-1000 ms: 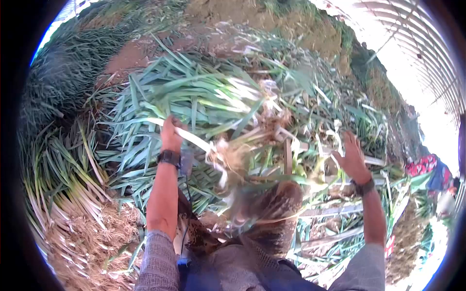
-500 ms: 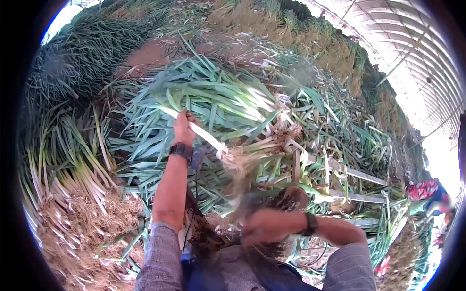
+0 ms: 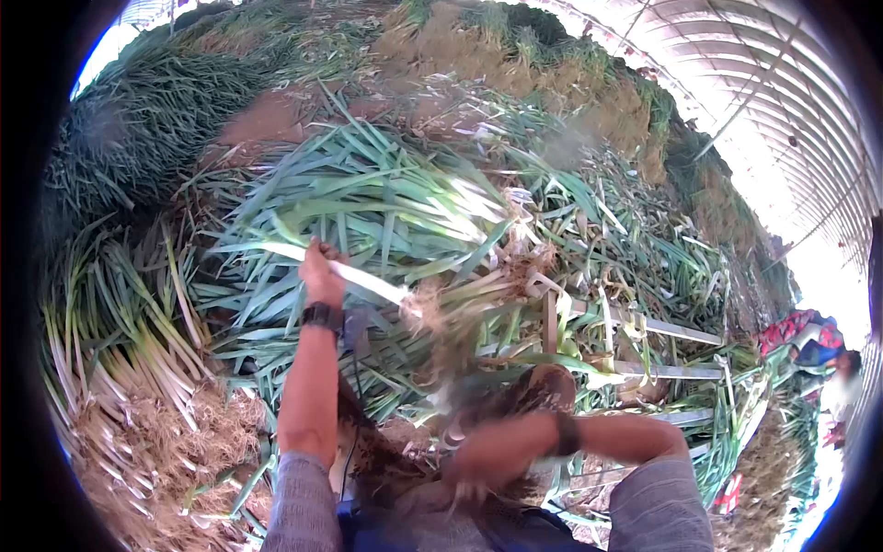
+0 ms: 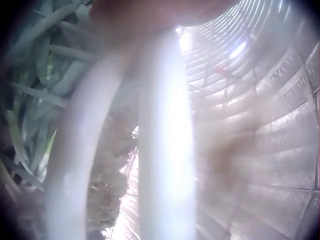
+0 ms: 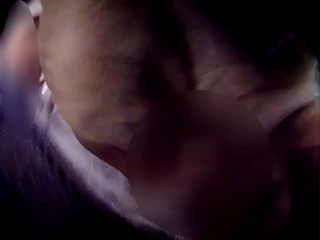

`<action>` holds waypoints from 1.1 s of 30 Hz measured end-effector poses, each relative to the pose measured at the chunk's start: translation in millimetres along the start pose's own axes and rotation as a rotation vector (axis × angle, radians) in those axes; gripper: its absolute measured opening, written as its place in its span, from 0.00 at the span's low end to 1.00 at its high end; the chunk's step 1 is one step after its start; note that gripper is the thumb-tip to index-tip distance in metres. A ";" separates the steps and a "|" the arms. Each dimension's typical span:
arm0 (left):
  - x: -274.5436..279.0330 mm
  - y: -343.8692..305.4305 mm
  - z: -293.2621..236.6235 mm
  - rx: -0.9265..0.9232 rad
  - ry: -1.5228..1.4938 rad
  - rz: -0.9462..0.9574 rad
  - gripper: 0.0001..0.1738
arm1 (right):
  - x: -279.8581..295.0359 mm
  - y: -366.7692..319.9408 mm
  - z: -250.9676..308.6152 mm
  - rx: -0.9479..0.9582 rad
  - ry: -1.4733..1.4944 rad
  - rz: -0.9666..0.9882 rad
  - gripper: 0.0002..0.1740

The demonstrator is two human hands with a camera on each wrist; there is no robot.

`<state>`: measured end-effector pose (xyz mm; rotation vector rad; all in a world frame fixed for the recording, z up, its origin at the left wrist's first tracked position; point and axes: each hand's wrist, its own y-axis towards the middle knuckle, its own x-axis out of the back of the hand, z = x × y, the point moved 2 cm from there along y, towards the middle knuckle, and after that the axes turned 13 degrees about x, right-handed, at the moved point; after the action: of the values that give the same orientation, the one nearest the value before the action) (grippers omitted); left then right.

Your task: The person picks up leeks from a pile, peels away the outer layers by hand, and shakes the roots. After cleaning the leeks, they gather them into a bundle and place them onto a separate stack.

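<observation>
The leek in the left hand is over the near side of the pile. Nearer, left of the pile, lies a heap; right, a frame; behind, a bank; before it, the right hand.

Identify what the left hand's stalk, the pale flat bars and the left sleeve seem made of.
Leek-like stalk: fresh plant matter, smooth white sheen, with fibrous roots. Flat bars: probably metal, straight-edged and greyish. Left sleeve: matte grey cloth, woven-looking texture.
</observation>
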<state>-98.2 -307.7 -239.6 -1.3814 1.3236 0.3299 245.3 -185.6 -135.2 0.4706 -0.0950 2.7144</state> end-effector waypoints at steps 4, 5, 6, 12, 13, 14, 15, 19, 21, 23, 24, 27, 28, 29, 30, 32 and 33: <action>10.8 -32.3 9.6 -0.061 0.171 0.020 0.13 | 134.7 -96.2 -26.7 -0.617 -0.670 -0.661 0.31; 5.2 -47.5 17.4 -0.082 0.202 -0.002 0.12 | 162.7 -105.0 -25.7 -0.765 -0.518 -0.712 0.31; 0.9 -59.7 22.9 -0.049 0.228 0.002 0.11 | 184.7 -131.7 -51.5 -0.791 -0.558 -0.797 0.30; -16.5 -95.0 30.4 0.057 0.316 -0.007 0.09 | 287.4 -185.4 -173.4 -0.966 -0.880 -0.940 0.33; -17.9 -94.9 30.6 0.061 0.323 -0.012 0.10 | 302.1 -186.1 -192.9 -0.940 -0.930 -0.948 0.34; -16.7 -92.8 31.7 0.043 0.339 -0.010 0.10 | 316.6 -183.6 -208.7 -0.931 -0.924 -0.895 0.29; -17.9 -92.3 31.9 0.049 0.336 -0.027 0.09 | 330.6 -182.1 -223.7 -0.925 -0.917 -0.884 0.29; -23.1 -91.7 28.9 0.078 0.333 -0.086 0.10 | 383.3 -174.7 -283.9 -0.878 -1.065 -0.834 0.48; -16.2 -88.7 27.7 0.080 0.344 -0.112 0.09 | 403.7 -183.0 -313.2 -0.932 -1.034 -0.828 0.47; -15.0 -89.5 25.5 0.090 0.342 -0.142 0.09 | 417.1 -189.8 -323.5 -1.041 -0.964 -0.789 0.45; -15.0 -90.2 25.5 0.107 0.336 -0.148 0.09 | 420.3 -191.8 -330.4 -1.102 -0.945 -0.763 0.46; -13.1 -93.2 26.7 0.167 0.338 -0.208 0.06 | 420.6 -207.9 -350.4 -1.093 -0.941 -0.789 0.50; -8.8 -93.1 27.7 0.190 0.328 -0.208 0.06 | 421.0 -208.1 -349.2 -1.154 -0.846 -0.801 0.47; -6.6 -92.9 28.1 0.191 0.327 -0.211 0.06 | 419.6 -206.4 -345.8 -1.154 -0.845 -0.798 0.47; -5.7 -92.9 28.8 0.207 0.340 -0.189 0.07 | 416.5 -204.6 -342.8 -1.201 -0.800 -0.755 0.44; -5.4 -93.3 30.5 0.228 0.344 -0.159 0.07 | 409.9 -205.0 -342.2 -1.264 -0.752 -0.706 0.36; -5.9 -93.6 31.6 0.236 0.353 -0.155 0.07 | 405.6 -209.2 -347.6 -1.228 -0.863 -0.676 0.34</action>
<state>-8.6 -304.1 -197.8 -1.3692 1.4763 -0.1799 -136.2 198.2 -325.6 0.9452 -1.3906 1.2495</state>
